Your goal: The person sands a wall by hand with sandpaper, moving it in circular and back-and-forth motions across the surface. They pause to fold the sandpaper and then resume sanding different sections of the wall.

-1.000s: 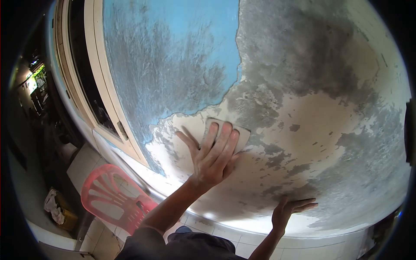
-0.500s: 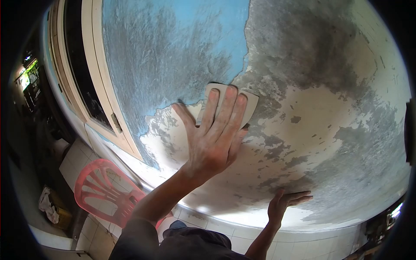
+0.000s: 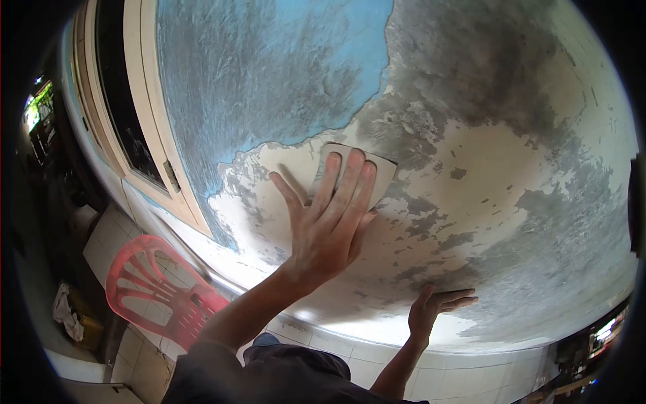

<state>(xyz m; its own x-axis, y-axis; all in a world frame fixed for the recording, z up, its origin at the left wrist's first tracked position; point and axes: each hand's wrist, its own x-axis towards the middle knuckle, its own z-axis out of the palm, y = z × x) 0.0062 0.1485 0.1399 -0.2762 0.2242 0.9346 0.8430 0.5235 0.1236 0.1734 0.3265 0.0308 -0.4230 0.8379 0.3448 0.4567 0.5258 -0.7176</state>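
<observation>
Pressed flat against the patchy wall point(image 3: 484, 161) is a pale sheet of sandpaper point(image 3: 382, 176) with a dark edge. My left hand point(image 3: 326, 232) holds it there, three fingers lying over its face, the little finger spread out to the left and the thumb low on the right side. The palm side is hidden. Lower right, my right hand point(image 3: 431, 313) is against the wall with fingers stretched out and nothing in it. Blue paint point(image 3: 323, 87) ends in a ragged edge just above the sheet; around it are bare cream and grey areas.
A wooden-framed window point(image 3: 145, 121) with a metal hinge borders the wall on the left. Below it stands a red plastic chair point(image 3: 151, 293) on the tiled floor point(image 3: 323, 340). A yellowish crate point(image 3: 87, 326) with a white cloth sits at the far left.
My left hand and the sandpaper have slid down a little on the wall, away from the blue paint's edge. The right hand stays at about the same spot; the view has shifted slightly.
</observation>
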